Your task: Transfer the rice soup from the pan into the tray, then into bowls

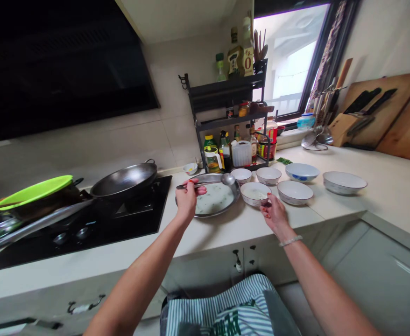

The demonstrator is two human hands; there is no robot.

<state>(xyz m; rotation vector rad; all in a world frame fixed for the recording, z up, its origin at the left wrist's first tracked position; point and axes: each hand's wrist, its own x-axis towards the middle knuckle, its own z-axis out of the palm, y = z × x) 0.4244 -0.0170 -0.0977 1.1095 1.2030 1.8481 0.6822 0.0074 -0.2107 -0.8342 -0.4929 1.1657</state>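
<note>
My left hand (189,196) is closed round the handle of a metal ladle (228,179), whose bowl hangs over the right side of a wide metal basin (212,215). White soup with green bits (214,198) fills the basin. With its fingers pinched on the rim, my right hand (275,214) holds a white bowl (252,199) that has pale liquid in it. Beside it stand more bowls: a white one (295,199) to the right, two small ones (241,176) behind, a blue-patterned one (302,178) and a wide one (345,189) farther right.
On the left, a wok (124,179) and a pot under a bright green basin (37,191) sit on the black stove (121,228). Behind the bowls rises a black rack (222,86) with bottles. A knife block (345,128) and cutting boards (383,105) stand at the back right.
</note>
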